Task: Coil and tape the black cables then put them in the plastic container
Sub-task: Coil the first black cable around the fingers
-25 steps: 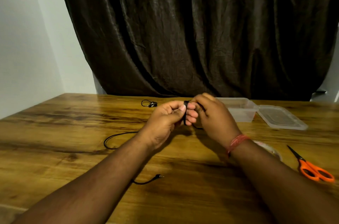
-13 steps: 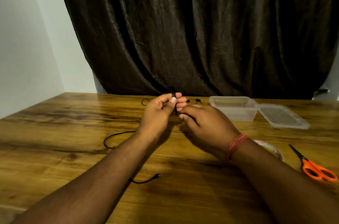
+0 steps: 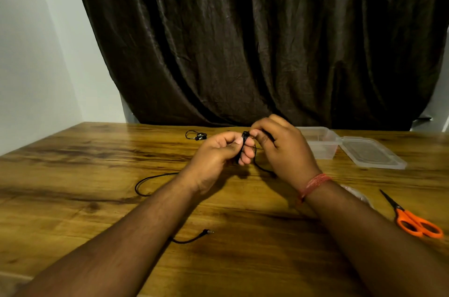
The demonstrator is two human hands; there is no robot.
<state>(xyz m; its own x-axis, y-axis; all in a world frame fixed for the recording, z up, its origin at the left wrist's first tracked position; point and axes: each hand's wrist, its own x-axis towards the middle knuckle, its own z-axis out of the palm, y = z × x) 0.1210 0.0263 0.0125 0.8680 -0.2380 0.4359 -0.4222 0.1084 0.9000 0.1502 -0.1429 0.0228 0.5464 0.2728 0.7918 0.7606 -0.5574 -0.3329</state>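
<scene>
Left hand (image 3: 213,153) clenched round a small coil of black cable (image 3: 243,143), right hand (image 3: 279,148) pinching its top, above mid tabletop (image 3: 73,175). Loose tail (plug end near) trailing left. Open plastic container (image 3: 320,142) far right, lid (image 3: 371,155) beside it.

The table (image 3: 73,199) is varnished wood with a dark grain and a soft sheen. Far right, the container (image 3: 320,143) and its lid (image 3: 374,153) are clear, smooth plastic; the near-right scissors (image 3: 413,219) have glossy orange plastic handles. The curtain (image 3: 243,41) behind is dark, crinkled cloth with a faint shine.
</scene>
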